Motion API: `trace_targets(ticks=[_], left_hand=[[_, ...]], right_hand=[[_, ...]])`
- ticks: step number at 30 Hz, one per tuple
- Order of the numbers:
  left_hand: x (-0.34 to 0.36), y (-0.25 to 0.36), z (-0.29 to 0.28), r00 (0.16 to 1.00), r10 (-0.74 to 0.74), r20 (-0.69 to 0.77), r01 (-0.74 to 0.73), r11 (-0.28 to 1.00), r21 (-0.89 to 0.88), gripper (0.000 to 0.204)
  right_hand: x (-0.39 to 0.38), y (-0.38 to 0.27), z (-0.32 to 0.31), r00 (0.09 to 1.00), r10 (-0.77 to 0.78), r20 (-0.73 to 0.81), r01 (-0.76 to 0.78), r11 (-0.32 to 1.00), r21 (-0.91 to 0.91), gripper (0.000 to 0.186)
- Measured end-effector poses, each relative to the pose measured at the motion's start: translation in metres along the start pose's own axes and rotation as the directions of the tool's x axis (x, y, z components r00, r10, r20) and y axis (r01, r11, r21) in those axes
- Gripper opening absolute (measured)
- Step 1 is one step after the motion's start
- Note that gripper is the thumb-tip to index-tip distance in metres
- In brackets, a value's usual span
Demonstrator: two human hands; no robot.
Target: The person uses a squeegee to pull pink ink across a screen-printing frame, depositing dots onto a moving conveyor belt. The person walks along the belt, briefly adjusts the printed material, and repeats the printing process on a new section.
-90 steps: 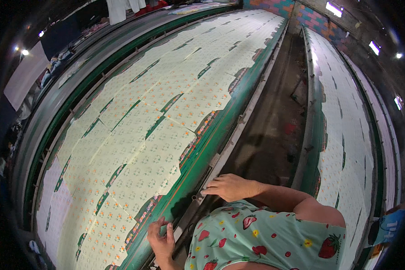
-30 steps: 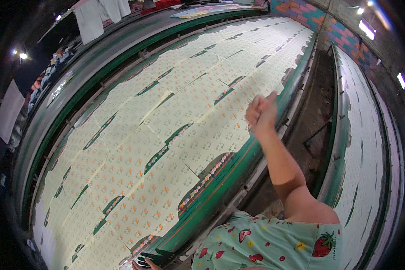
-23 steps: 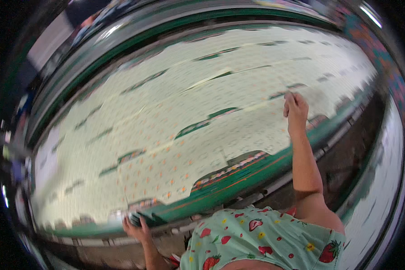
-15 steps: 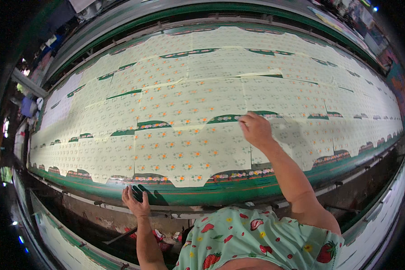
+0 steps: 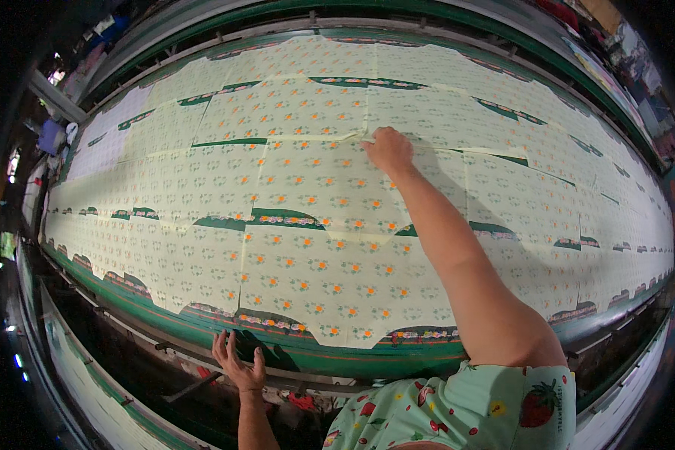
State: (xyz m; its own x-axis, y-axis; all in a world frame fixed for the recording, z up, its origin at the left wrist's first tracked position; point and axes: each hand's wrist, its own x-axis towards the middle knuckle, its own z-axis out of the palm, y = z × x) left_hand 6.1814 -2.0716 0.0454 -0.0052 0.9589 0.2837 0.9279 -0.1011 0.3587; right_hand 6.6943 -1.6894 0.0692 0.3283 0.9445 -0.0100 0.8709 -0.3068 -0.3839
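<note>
Pale yellow fabric panels (image 5: 322, 202) printed with orange flowers and green leaves lie flat on a long green table (image 5: 337, 362). My right hand (image 5: 388, 151) reaches to the middle of the table. Its fingers are curled together at a seam between panels, beside a narrow pale strip (image 5: 315, 138). Whether the fingertips hold the fabric edge is hidden. My left hand (image 5: 238, 365) is over the near table edge, fingers spread and holding nothing. Dark green gaps with small flower prints (image 5: 286, 218) show between the curved panel edges.
A metal rail (image 5: 139, 335) runs along the near side of the table. Another long table (image 5: 101, 397) with pale cloth lies behind me at the lower left. Beyond the far edge stands a further green-edged table (image 5: 270, 20). A purple object (image 5: 52, 138) sits at the far left.
My right hand has moved farther from me and slightly left, from a green gap to the middle seam. The view has shifted, and my left hand stays near the front edge with its fingers spread.
</note>
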Motion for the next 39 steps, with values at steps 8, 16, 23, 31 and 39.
trace_targets(ticks=[8,16,23,31,39], left_hand=[[-0.001,0.002,-0.004,0.999,-0.012,0.030,0.012,1.000,0.001,0.069],[0.004,0.009,-0.012,0.999,-0.009,0.037,0.009,1.000,-0.005,0.066],[0.006,0.003,-0.013,1.000,0.010,0.028,-0.009,1.000,-0.021,0.066],[-0.013,-0.010,-0.011,0.999,-0.033,0.040,0.032,0.999,0.016,0.067],[-0.005,-0.021,-0.008,0.994,0.013,0.105,-0.020,0.998,0.062,0.063]], right_hand=[[0.038,-0.020,0.012,0.995,0.087,0.053,-0.095,0.979,0.179,0.024],[0.066,-0.018,0.007,0.961,0.163,0.222,-0.238,0.898,0.370,0.027],[0.053,0.004,-0.004,0.986,0.118,0.120,-0.155,0.919,0.364,0.030],[-0.010,0.120,-0.078,0.996,0.051,-0.080,-0.040,0.990,0.138,0.025],[-0.021,0.339,-0.193,0.909,0.147,-0.390,-0.264,0.927,-0.267,0.021]])
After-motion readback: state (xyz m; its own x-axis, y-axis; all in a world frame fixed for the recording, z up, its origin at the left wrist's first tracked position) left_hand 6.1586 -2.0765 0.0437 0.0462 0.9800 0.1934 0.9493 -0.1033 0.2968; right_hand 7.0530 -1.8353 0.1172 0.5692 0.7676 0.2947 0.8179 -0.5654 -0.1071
